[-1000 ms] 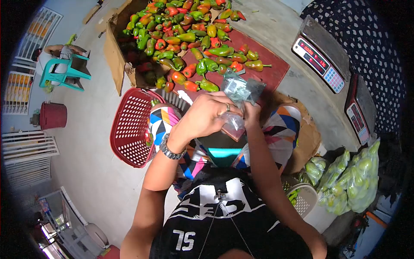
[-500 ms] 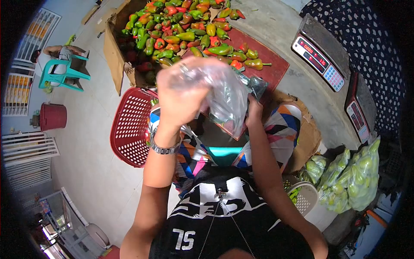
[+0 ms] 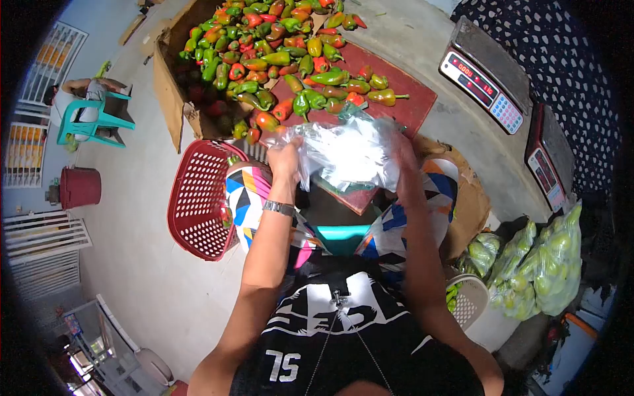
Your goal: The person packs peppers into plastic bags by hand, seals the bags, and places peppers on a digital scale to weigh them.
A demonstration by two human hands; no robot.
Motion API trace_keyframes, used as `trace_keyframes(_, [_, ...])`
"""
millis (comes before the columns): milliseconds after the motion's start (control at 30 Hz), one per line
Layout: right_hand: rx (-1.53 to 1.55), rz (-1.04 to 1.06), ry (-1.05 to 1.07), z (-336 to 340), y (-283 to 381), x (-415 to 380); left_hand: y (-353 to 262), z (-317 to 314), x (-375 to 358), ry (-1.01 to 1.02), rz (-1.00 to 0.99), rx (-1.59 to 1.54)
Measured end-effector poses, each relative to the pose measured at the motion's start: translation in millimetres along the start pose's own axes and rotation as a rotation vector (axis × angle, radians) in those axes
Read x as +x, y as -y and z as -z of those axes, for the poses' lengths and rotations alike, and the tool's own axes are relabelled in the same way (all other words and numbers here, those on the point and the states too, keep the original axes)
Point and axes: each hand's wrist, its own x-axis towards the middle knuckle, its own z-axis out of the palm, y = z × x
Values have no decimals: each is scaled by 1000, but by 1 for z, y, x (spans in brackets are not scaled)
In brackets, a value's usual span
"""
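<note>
A clear plastic bag [image 3: 347,153] is stretched between my two hands above my lap, shining white where the light strikes it. My left hand [image 3: 285,160] grips the bag's left side, with a metal watch on that wrist. At the opposite side, my right hand [image 3: 404,162] is blurred and seems to hold the bag's right edge. Just beyond the bag, red and green peppers [image 3: 277,56] lie heaped on a dark red board [image 3: 413,92] and in an open cardboard box [image 3: 170,99]. The bag hides part of the board.
A red perforated basket [image 3: 198,198] stands left of my knees. Two digital scales [image 3: 485,86] sit at the right. Bags of green produce [image 3: 555,270] and a pale basket [image 3: 472,300] are at the lower right. A person sits in a teal chair [image 3: 86,115] at the far left.
My left hand has come down and to the left, and my right hand has shifted right. The bag, bunched up before, is now spread wide between them.
</note>
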Motion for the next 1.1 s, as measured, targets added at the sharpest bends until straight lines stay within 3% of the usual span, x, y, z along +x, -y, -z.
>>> trace_keyframes(33, [-281, 15, 51, 0, 10, 1, 10, 4, 3, -24, -8, 105])
trace_keyframes(67, [-181, 15, 58, -2, 9, 1, 23, 6, 2, 13, -14, 61])
trace_keyframes(167, [-418, -137, -132, 33, -68, 34, 20, 5, -11, 156, 75, 96])
trace_keyframes(200, [-576, -12, -132, 31, -49, 39, 15, 5, -15, 209, 84, 118])
trace_keyframes(300, [-847, -19, -72, 43, -34, 69, 1, 3, -30, 343, 103, 36])
trace_keyframes(400, [-841, -63, -44, 49, -15, 84, 6, 11, -25, 457, 150, -29])
trace_keyframes(500, [-946, -60, -118, 49, -28, 89, 1, 21, -22, 306, 20, 274])
trace_keyframes(633, [-1118, -41, -305, 36, -38, 86, -9, 20, -30, -226, -717, 815])
trace_keyframes(667, [-1125, -54, -312, 33, -39, 86, -14, 19, -35, -168, -601, 756])
trace_keyframes(767, [-1087, -12, -386, 28, -36, 84, -6, 26, -28, -121, -618, 848])
trace_keyframes(900, [-1015, -3, -483, 22, -24, 83, 4, 30, -21, -101, -225, 830])
trace_keyframes(1000, [-1153, 107, -277, 31, -22, 79, 21, 34, -9, -116, -205, 784])
trace_keyframes(1100, [-1074, 77, -366, 28, -21, 77, 27, 34, -8, -75, -194, 523])
